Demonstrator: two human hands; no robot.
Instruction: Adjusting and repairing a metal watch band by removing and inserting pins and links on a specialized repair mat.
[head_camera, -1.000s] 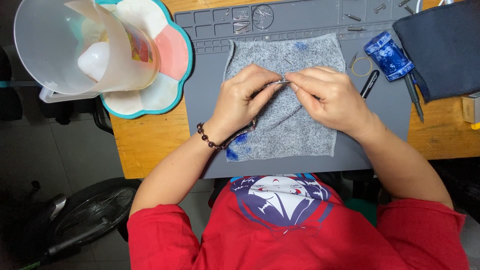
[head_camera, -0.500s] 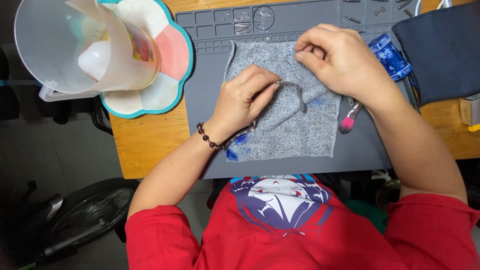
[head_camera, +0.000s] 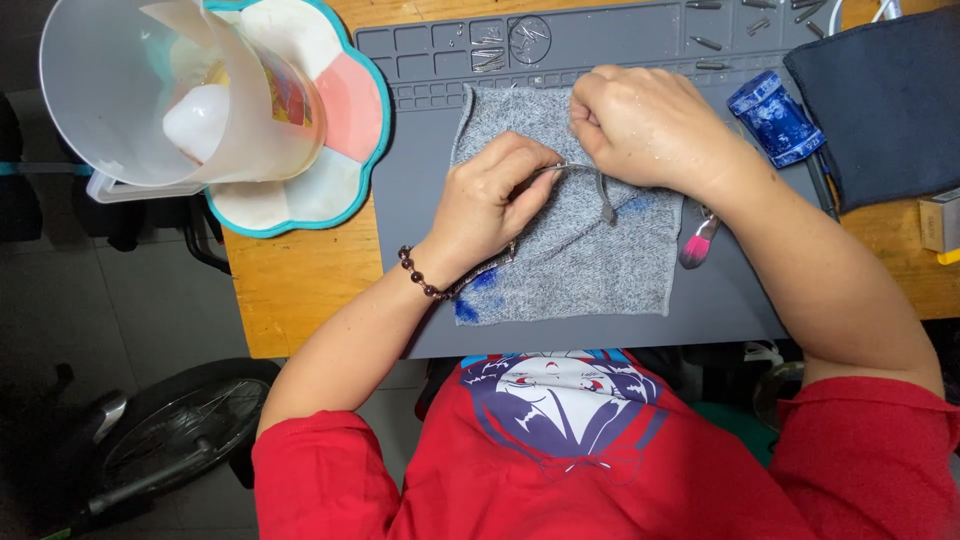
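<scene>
At the middle of the grey mat (head_camera: 720, 300), your left hand (head_camera: 490, 200) pinches a thin metal chain (head_camera: 603, 195) on the grey cloth (head_camera: 590, 270) while your right hand (head_camera: 650, 125), fist closed, grips its far end, apparently mid-wipe.

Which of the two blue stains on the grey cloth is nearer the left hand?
The darker blue stain at the grey cloth's lower left corner, below the left hand.

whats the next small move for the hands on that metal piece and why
Probably keep the left hand pinching its end and ease the right hand slowly along: the thin metal piece spans between both hands over the grey cloth, bent partway. What the right fingers are doing is hidden under the fist.
</scene>
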